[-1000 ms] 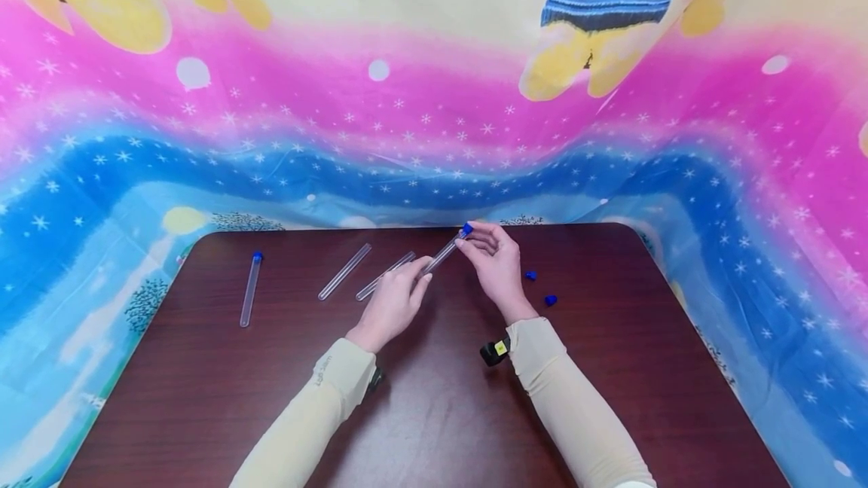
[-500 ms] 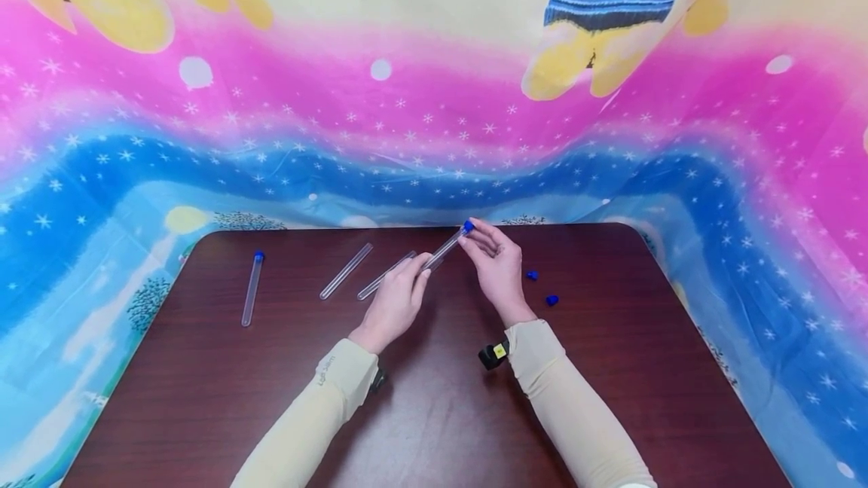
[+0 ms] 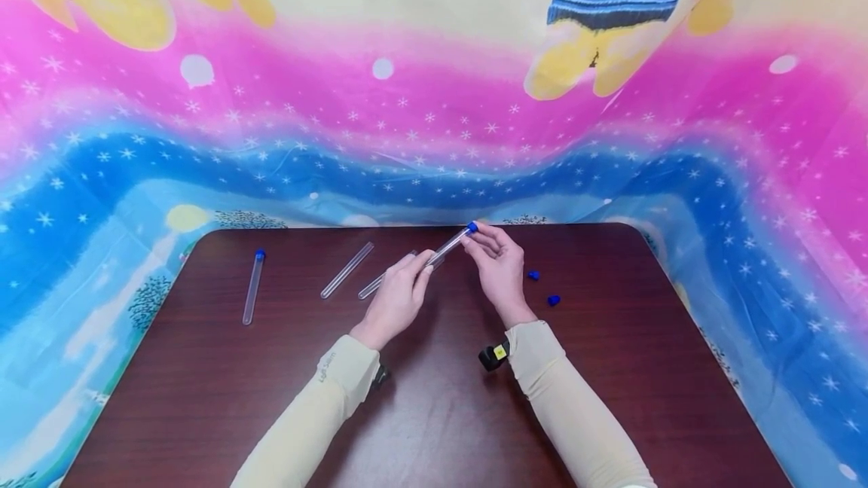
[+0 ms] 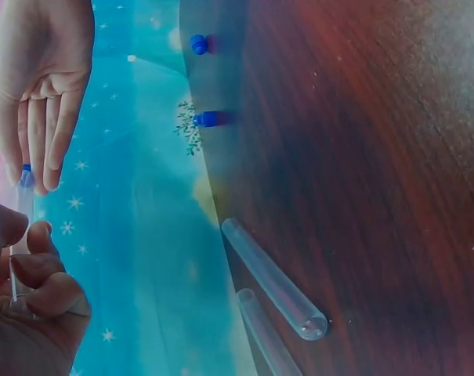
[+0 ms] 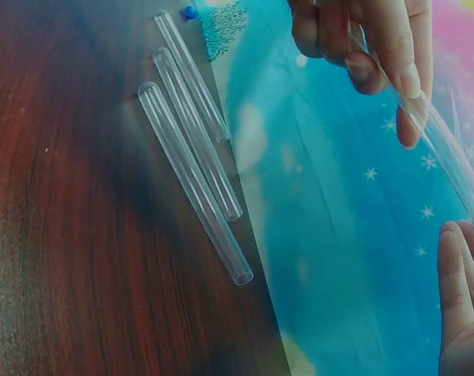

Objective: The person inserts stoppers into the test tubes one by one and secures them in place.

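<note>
My left hand (image 3: pixel 393 294) grips a clear test tube (image 3: pixel 450 245) partway along its length and holds it up, slanting away to the right. A blue cap (image 3: pixel 472 227) sits on the far end of this tube. My right hand (image 3: pixel 500 269) has its thumb and fingertips on either side of the cap; in the left wrist view the fingers of that right hand (image 4: pixel 45 102) look fairly straight. Uncapped test tubes (image 3: pixel 347 270) lie on the table left of and partly behind my left hand. In the right wrist view, three clear tubes (image 5: pixel 193 184) lie side by side.
A blue-capped test tube (image 3: pixel 253 288) lies at the table's left. Two loose blue caps (image 3: pixel 533 276) (image 3: pixel 554 300) lie to the right of my right hand. A patterned cloth (image 3: pixel 434 134) hangs behind the dark wooden table (image 3: pixel 434 428).
The held tube has tilted slightly, and its blue cap now shows more clearly at the right fingertips. Both hands have shifted very little; the things on the table stay put.
</note>
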Tool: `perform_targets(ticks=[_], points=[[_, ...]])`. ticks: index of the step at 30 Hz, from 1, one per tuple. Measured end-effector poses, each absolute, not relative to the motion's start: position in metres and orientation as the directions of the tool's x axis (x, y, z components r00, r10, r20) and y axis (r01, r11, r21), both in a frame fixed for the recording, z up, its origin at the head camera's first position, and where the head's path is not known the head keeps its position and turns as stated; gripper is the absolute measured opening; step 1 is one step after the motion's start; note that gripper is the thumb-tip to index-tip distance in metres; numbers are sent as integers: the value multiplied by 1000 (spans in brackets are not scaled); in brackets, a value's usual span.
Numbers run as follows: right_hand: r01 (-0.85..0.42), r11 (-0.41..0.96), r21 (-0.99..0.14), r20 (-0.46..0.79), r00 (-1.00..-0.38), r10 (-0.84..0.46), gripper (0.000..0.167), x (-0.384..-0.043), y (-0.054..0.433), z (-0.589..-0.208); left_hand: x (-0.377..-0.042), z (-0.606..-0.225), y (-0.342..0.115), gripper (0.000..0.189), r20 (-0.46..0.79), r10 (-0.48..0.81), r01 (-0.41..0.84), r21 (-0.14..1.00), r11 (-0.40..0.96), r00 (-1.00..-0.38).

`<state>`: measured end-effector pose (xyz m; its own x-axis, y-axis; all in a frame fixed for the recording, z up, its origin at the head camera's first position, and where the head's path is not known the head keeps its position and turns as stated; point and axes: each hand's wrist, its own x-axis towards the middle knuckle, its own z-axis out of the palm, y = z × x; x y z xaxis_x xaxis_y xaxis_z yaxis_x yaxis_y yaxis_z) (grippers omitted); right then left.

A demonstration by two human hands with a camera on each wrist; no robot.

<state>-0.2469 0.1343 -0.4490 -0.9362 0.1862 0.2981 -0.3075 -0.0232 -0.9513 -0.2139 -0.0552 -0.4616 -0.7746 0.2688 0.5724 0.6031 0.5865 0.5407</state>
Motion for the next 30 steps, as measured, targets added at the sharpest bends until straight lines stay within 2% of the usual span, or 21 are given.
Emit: perform_targets(ticks=[13, 19, 25, 30], points=[[-355, 3, -935, 346, -910, 228, 36, -241, 132, -458, -213, -458, -56, 20, 564, 279, 599, 526, 604, -777], [-328, -13, -944, 318, -923, 218, 35, -242, 133, -460, -214, -457, -58, 20, 542, 290, 588, 531, 610, -789], [-328, 84, -941, 337, -929, 152, 36, -242, 136, -457, -217, -457, -62, 22, 503, 267, 546, 563, 621, -822], [-320, 106, -941, 328, -943, 63, 40, -229, 135, -435, -218, -457, -65, 21, 458, 244, 501, 602, 622, -854]])
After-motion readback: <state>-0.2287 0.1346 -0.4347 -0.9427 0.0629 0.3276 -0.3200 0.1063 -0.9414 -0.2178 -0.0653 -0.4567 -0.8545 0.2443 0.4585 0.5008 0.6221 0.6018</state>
